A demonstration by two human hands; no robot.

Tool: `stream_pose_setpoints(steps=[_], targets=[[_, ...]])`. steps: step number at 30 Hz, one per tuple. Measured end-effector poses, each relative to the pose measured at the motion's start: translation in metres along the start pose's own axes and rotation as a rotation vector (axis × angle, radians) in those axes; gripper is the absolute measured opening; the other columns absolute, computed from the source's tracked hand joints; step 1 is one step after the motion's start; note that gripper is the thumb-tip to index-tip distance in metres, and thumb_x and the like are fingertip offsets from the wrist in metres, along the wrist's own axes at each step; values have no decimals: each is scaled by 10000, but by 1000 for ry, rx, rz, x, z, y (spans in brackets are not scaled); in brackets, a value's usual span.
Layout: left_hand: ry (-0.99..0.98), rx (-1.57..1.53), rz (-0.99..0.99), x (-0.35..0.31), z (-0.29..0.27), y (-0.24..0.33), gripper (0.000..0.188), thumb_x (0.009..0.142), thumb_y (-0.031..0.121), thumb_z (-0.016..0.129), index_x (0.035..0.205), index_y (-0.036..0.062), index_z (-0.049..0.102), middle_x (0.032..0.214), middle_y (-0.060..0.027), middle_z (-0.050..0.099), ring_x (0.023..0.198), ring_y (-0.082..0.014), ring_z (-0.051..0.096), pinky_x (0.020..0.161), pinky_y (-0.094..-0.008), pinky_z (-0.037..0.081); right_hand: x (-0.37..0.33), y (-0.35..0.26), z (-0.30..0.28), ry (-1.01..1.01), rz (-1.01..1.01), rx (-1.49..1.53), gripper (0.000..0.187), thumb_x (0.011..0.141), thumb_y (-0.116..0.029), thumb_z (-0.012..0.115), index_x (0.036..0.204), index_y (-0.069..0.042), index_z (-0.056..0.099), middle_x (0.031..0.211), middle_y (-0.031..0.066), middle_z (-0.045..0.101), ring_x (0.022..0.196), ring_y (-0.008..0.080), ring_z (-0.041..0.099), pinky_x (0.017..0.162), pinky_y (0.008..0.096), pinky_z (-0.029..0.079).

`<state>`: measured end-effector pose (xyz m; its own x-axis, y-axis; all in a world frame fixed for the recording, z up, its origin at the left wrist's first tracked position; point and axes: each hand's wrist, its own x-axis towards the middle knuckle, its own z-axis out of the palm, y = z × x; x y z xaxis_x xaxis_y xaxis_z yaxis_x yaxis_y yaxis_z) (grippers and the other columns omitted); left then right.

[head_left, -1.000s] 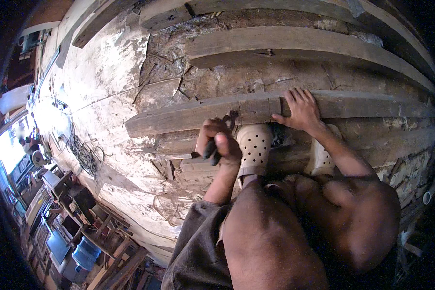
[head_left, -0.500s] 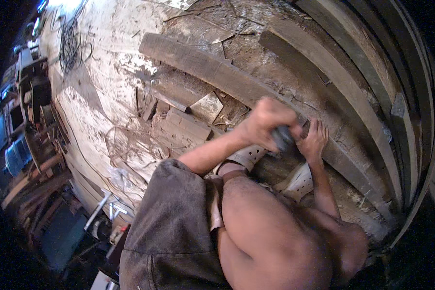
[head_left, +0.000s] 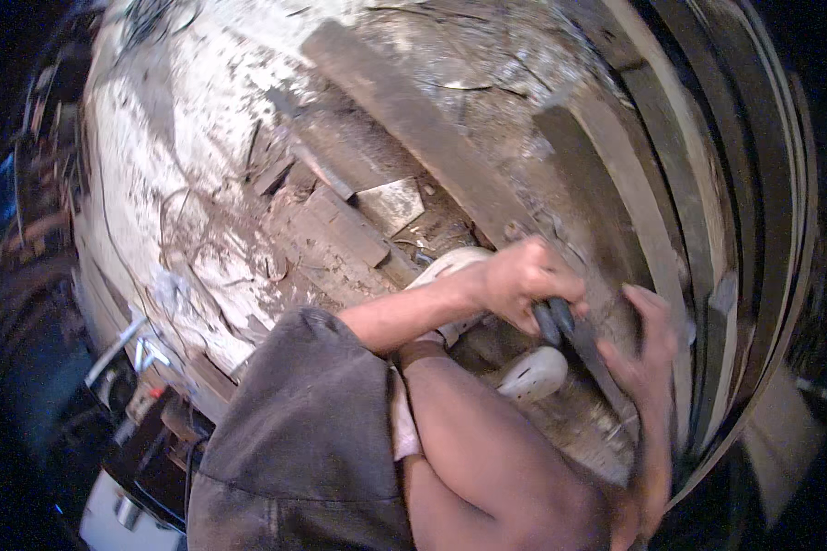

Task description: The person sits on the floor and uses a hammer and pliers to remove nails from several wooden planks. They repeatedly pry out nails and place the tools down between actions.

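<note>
My left hand (head_left: 535, 283) is closed round a tool with two dark handles (head_left: 553, 321), like pliers; its working end is hidden or blurred. It is over the near part of a long wooden beam (head_left: 413, 115) on the ground. My right hand (head_left: 643, 342) is to the right of the tool, thumb and fingers apart, with nothing seen in it. Whether it touches the beam I cannot tell. White clogs are on my feet, one clog (head_left: 533, 375) just below the tool.
More long timbers (head_left: 634, 184) lie side by side to the right. Short wood offcuts (head_left: 345, 225) and a pale flat piece (head_left: 390, 206) lie left of the beam. Thin cable (head_left: 161, 216) trails across the dirty pale ground. Dim clutter, including a metal frame (head_left: 138, 344), stands at the left.
My right hand has moved right and down, away from the left hand, and its fingers have spread. My left hand is lower, still holding the tool. The whole view has shifted and turned.
</note>
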<state>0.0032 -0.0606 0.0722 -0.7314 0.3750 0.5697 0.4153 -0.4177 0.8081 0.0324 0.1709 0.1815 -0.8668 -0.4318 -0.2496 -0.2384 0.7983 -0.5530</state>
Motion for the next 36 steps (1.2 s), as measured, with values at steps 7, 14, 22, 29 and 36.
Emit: stream_pose_setpoints(steps=[7,14,22,29,36], targets=[[-85,406,-238,-13,26,7,256,590,204,740,737,77,574,731,-65,601,646,-288,612,569,-407,498,39,-65,23,29,-210,267,874,670,-587,780,1273,-27,487,1236,181,552,1095,388,546,955,494,426],[-12,413,-482,-11,-8,19,655,615,255,776,1193,31,565,1249,-174,525,1199,-370,469,1038,-472,364,72,-81,86,600,-121,695,347,958,-251,495,681,-77,379,636,109,597,701,257,606,759,464,487],[524,1290,-398,-38,-263,22,446,810,337,726,1137,52,625,1095,-159,661,1044,-320,627,895,-397,483,70,-97,100,621,-249,656,254,892,-54,456,653,-27,376,495,73,482,423,177,480,430,357,441],[531,1242,-1169,-12,-328,-18,663,904,578,494,1157,-28,584,1150,-235,604,1077,-364,574,923,-417,442,74,-92,111,601,-269,700,114,916,-44,433,830,26,459,520,73,505,431,188,510,410,339,430],[651,1480,-994,-32,-331,-44,522,881,598,470,1019,150,699,961,-130,701,943,-344,657,810,-416,499,100,-103,109,749,-172,557,368,946,-187,420,602,-78,347,464,35,413,371,137,404,349,293,316]])
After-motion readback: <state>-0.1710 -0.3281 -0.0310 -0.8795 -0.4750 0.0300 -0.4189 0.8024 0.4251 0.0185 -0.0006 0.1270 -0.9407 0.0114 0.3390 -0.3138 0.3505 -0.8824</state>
